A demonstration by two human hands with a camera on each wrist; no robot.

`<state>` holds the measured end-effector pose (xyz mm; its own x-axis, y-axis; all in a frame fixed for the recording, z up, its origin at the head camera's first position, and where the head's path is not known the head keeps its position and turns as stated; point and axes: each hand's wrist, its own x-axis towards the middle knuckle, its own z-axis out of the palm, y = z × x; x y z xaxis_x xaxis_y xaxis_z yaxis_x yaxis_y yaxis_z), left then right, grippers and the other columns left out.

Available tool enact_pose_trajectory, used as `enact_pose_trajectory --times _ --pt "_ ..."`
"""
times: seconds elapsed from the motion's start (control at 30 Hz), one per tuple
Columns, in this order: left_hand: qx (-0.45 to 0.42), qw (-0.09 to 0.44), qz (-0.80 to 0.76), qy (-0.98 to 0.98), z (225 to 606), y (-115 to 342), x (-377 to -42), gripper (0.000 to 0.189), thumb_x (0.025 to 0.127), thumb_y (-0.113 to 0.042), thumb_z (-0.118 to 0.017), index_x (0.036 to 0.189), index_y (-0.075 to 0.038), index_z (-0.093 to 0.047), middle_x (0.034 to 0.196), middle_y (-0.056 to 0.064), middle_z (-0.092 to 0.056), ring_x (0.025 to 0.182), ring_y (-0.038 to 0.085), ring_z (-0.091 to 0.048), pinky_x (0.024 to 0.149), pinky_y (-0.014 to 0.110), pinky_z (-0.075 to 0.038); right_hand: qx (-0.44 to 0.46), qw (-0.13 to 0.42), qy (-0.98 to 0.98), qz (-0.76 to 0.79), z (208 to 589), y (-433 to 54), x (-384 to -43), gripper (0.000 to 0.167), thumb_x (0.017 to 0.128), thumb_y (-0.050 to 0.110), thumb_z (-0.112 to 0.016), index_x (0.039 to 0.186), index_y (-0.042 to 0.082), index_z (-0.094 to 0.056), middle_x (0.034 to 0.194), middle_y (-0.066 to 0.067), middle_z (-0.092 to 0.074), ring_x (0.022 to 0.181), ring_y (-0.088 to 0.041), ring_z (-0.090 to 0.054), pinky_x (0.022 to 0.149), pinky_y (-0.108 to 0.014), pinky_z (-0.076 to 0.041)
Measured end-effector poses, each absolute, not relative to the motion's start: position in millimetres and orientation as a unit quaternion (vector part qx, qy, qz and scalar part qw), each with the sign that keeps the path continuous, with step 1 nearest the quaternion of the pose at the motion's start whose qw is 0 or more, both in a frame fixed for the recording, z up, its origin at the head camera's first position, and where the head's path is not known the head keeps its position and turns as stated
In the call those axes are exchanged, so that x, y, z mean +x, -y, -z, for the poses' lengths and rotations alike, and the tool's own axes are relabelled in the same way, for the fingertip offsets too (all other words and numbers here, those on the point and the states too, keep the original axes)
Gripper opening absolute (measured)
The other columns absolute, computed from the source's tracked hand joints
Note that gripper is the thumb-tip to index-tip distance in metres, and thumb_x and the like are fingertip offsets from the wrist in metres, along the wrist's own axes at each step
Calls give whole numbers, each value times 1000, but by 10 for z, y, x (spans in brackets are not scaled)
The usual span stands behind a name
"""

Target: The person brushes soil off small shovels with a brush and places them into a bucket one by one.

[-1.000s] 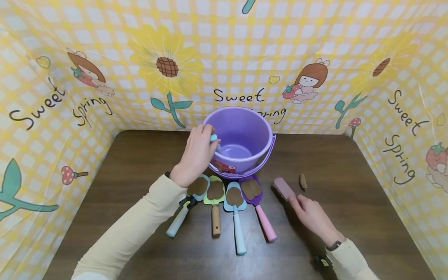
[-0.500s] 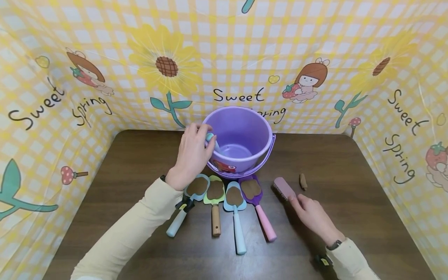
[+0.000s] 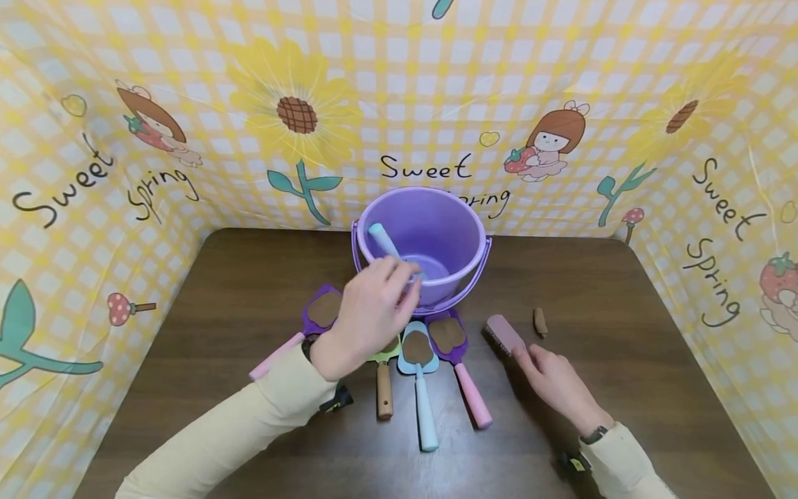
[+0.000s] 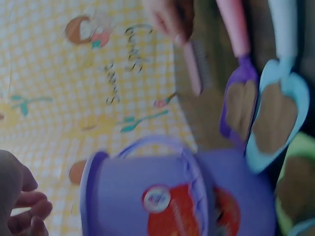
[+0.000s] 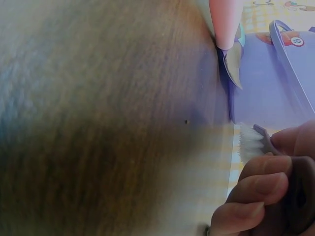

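Our right hand (image 3: 551, 388) grips a pinkish, pale-bristled brush (image 3: 506, 334), to the right of a smooth, round-mouthed purple bucket (image 3: 455, 229). Our left hand (image 3: 368, 315), fingers loosely bent around nothing, hovers by the bucket's near rim. Inside, a rounded light-blue handle (image 3: 382, 239) slants. Brown-centred, frame-shaped tools (image 3: 418, 348) fan out in front. Dark wood-grain table (image 3: 623, 388) stretches beyond the brush to a straight right edge and rounded back corner.

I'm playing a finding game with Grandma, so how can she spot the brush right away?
Find the big purple bucket at the back of the table. Look right and nearer, past a pink handle, to the right hand. The brush is in its grip, the only thing there with bristles.
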<state>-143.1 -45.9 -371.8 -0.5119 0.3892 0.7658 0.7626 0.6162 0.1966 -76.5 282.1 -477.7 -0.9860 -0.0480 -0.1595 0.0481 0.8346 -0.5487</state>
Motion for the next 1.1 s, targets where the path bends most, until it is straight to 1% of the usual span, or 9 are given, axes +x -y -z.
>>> enact_pose_trajectory --times 0.13,0.23,0.33,0.47,0.53,0.7,0.8,1.0,1.1 --pt "-401 326 248 819 3850 346 -1316 11 94 -11 -71 103 -5 -72 88 4 -67 71 17 -62 58 28 -51 -3 78 -955 285 4777 -2827 -765 40 110 39 -50 85 9 -56 65 0 -44 56 -16 -45 52 -29 -35" --pt "-434 280 218 828 3974 275 -1236 11 96 -14 -70 105 -7 -71 88 2 -66 72 15 -61 58 27 -50 -4 77 -956 283 4779 -2828 -765 39 110 39 -50 85 9 -56 65 0 -44 56 -16 -45 52 -29 -35" --pt "-455 227 184 841 4097 207 -1165 10 99 -19 -69 106 -11 -70 86 0 -63 71 14 -59 56 27 -49 -5 76 -957 281 4780 -2829 -763 40 110 39 -50 85 9 -56 65 0 -44 56 -16 -45 52 -29 -35" --pt "-461 165 145 860 4246 117 -1094 10 100 -24 -69 102 -14 -68 83 -2 -62 69 15 -61 52 30 -49 -8 73 -957 280 4779 -2827 -757 40 110 39 -50 84 10 -56 65 0 -43 56 -16 -45 52 -29 -35" --pt "-461 136 127 868 4308 75 -1066 11 101 -25 -68 101 -14 -67 82 -1 -63 69 16 -63 53 33 -50 -10 72 -957 280 4775 -2825 -754 39 110 39 -51 84 10 -56 65 1 -43 56 -15 -45 52 -29 -35" --pt "-466 59 82 879 4411 -24 -1000 11 103 -24 -64 106 -14 -68 84 0 -67 67 16 -65 53 34 -50 -12 72 -957 280 4773 -2821 -751 39 110 38 -51 82 10 -55 64 1 -43 55 -15 -45 51 -29 -34" --pt "-466 11 72 882 4435 -84 -963 11 104 -24 -60 108 -15 -67 85 0 -68 67 15 -65 51 34 -49 -10 75 -957 281 4777 -2823 -747 40 110 38 -51 83 10 -55 65 1 -43 56 -15 -45 51 -29 -35" --pt "-464 -64 74 881 4423 -186 -910 8 105 -22 -58 103 -16 -62 80 -1 -62 68 15 -63 50 36 -49 -8 83 -955 284 4783 -2825 -742 41 110 40 -51 83 9 -55 65 1 -44 56 -15 -45 51 -29 -35" --pt "-460 -96 70 880 4423 -228 -900 8 106 -22 -57 109 -18 -63 79 0 -63 68 14 -63 50 36 -50 -8 85 -956 282 4773 -2820 -740 40 110 40 -51 83 10 -55 65 1 -43 56 -15 -45 51 -28 -35"
